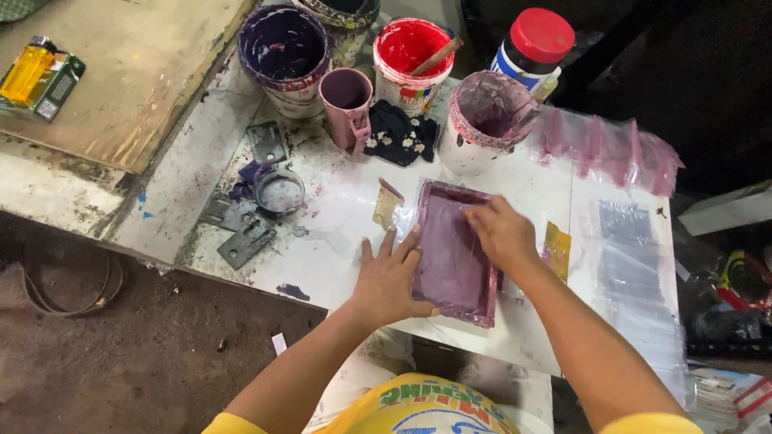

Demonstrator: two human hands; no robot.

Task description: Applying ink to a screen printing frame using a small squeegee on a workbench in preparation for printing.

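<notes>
Near the front edge of the paint-smeared white bench (338, 201), a rectangular, purple-stained printing frame (455, 251) lies flat, a little skewed, with one corner close to that edge. The left hand (389, 280) lies flat, fingers spread, with its palm on the bench and its fingertips and thumb against the frame's left rim, gripping nothing. The right hand (500, 233) rests inside the frame near its far right corner, fingers curled down onto the purple surface; whether they pinch anything cannot be told.

Just right of the frame lies a small yellow card (556, 249), and beyond it, toward the right edge, clear plastic bags (631, 265) lie in a row. Just left of the frame's far corner sits a tan scrap (386, 206). Farther left, near the bench's left edge, are grey metal hinges (246, 241) and a small round purple-stained lid (279, 191).

Along the far edge stand a pink mug (347, 103), a dark floral cloth (399, 133), a white pot crusted with mauve paint (486, 120), a red paint pot with a stick (412, 58), a deep purple bucket (283, 53) and a red-capped jar (534, 47).
</notes>
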